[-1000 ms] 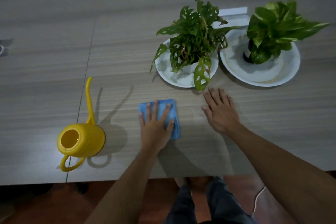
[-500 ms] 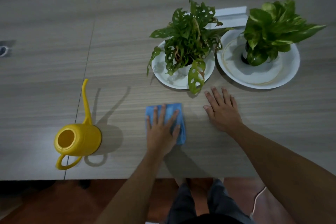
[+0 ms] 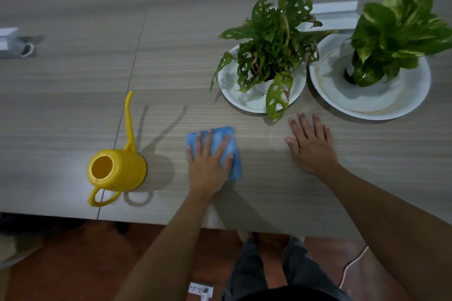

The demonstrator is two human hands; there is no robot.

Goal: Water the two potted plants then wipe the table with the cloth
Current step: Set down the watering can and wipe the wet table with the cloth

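A folded blue cloth (image 3: 234,164) lies on the wood-grain table (image 3: 73,117), and my left hand (image 3: 208,166) presses flat on it with spread fingers. To its right my right hand (image 3: 310,149) rests palm down on the bare tabletop, holding nothing. Beyond the hands are two potted plants, each on a white plate. The hole-leaved plant (image 3: 271,51) sits on the nearer plate (image 3: 244,102), and the broad-leaved plant (image 3: 396,32) on the larger plate (image 3: 381,105). A yellow long-spouted watering can (image 3: 119,168) stands left of the cloth.
A white box (image 3: 335,7) lies behind the plants and another white object (image 3: 9,41) sits at the far left edge. The table's front edge runs just below my forearms. On the red floor under it are my legs and a power strip (image 3: 200,289).
My left hand slid the cloth to the right and then back left toward the watering can. My right hand stayed flat in place. The camera view shifted slightly.
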